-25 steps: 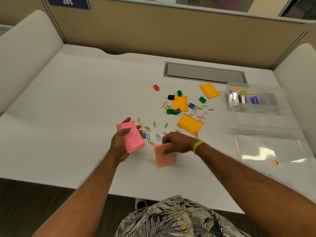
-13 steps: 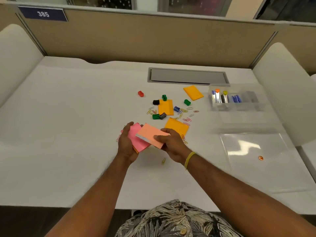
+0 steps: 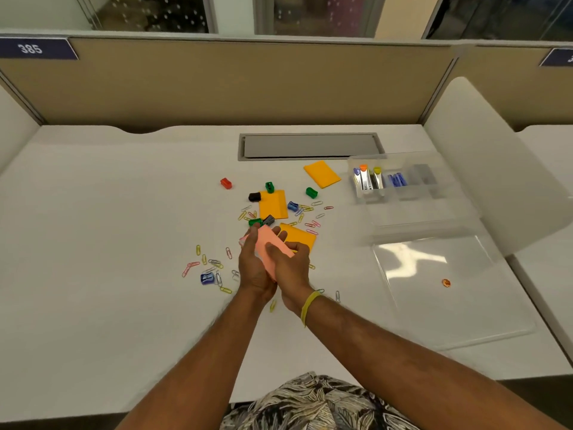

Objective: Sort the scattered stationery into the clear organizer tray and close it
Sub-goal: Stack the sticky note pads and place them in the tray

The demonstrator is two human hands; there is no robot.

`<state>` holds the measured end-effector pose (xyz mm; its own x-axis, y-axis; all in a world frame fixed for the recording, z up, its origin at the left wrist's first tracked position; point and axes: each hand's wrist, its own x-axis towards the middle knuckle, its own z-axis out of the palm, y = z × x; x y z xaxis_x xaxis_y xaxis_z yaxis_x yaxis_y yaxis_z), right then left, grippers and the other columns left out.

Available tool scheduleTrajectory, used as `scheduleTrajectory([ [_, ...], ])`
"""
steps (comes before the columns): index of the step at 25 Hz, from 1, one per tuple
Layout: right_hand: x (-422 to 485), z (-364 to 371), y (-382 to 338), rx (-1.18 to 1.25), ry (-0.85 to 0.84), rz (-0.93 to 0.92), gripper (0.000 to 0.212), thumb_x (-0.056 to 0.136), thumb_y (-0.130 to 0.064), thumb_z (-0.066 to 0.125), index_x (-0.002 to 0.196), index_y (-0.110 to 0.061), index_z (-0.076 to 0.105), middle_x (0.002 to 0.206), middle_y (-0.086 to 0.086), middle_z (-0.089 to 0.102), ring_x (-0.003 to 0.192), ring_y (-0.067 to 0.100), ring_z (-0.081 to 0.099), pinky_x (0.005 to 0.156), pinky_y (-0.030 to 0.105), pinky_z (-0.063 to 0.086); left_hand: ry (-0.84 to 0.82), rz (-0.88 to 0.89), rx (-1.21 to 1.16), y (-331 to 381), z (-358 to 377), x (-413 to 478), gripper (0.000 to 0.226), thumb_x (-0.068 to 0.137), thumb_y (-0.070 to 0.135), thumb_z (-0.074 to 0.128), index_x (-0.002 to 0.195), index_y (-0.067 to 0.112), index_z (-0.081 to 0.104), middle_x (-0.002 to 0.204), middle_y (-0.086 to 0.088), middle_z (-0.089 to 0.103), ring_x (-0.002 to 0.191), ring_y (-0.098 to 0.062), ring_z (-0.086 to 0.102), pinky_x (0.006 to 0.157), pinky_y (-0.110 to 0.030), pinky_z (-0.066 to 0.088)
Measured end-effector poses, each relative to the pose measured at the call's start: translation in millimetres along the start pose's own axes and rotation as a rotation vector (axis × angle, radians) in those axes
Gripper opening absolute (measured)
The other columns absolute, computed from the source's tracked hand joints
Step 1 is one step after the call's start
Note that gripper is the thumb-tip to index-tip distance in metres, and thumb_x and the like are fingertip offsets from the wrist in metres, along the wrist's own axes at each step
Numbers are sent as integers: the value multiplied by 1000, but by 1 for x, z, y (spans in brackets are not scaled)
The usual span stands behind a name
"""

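Both hands meet at the desk's middle around a stack of pink sticky notes. My left hand grips it from the left and my right hand presses on it from the right. Orange sticky note pads lie beyond the hands. Coloured paper clips and small pencil sharpeners are scattered around. The clear organizer tray stands open at the right, with highlighters and blue items in its back compartments. Its clear lid lies flat nearer me.
A grey cable hatch is set into the desk at the back. Beige partition walls close off the far side, and white side panels flank the desk. A small orange round thing lies on the lid.
My right hand lifted a pink pad off the desk and brought it onto the pink stack in my left hand. Both hands now hold the stack together.
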<state>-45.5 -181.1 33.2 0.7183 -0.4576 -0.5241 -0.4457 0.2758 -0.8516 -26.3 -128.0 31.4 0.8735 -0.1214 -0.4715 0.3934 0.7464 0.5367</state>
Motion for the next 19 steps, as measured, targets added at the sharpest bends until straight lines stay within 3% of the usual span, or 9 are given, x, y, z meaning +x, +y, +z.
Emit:
scheduleTrajectory([
  [3,9,-14,-5,24,-40,14,38,85,-31,68,113,-25,42,122,7,54,104,23,58,76,29,52,0,12,63,-13,12,6,25,99,23,43,115,25,62,104,-8,72,100,-24,66,84,-41,54],
  [7,22,-53,-11,-150,-207,-5,36,90,-38,62,117,-26,42,117,1,56,99,17,59,71,22,51,-31,-70,165,-16,21,10,33,98,20,41,129,21,54,112,-13,70,101,-29,67,75,-41,57],
  [10,33,-85,-17,-331,-372,-23,31,95,-44,51,117,-21,50,103,2,64,79,16,65,65,24,55,-61,-98,371,-23,27,14,36,99,19,39,130,23,56,123,-15,66,111,-34,62,87,-48,53],
  [12,41,-102,-22,-328,-422,-63,25,99,-40,46,112,-19,54,90,5,66,65,15,64,60,25,55,-68,-115,458,-29,37,19,36,99,18,40,130,24,57,124,-13,65,112,-34,60,88,-51,53],
  [16,62,-131,-37,-248,-388,-124,18,100,-32,47,104,-18,57,77,7,64,54,13,58,52,25,49,-170,-114,576,-44,66,29,35,99,20,45,134,19,50,113,-5,71,100,-25,68,72,-39,58],
  [19,86,-158,-56,-189,-278,-162,17,99,-28,50,103,-14,59,72,8,62,52,14,56,49,25,46,-165,8,788,-58,90,45,41,98,24,50,138,17,45,125,-9,62,111,-26,61,89,-41,53],
])
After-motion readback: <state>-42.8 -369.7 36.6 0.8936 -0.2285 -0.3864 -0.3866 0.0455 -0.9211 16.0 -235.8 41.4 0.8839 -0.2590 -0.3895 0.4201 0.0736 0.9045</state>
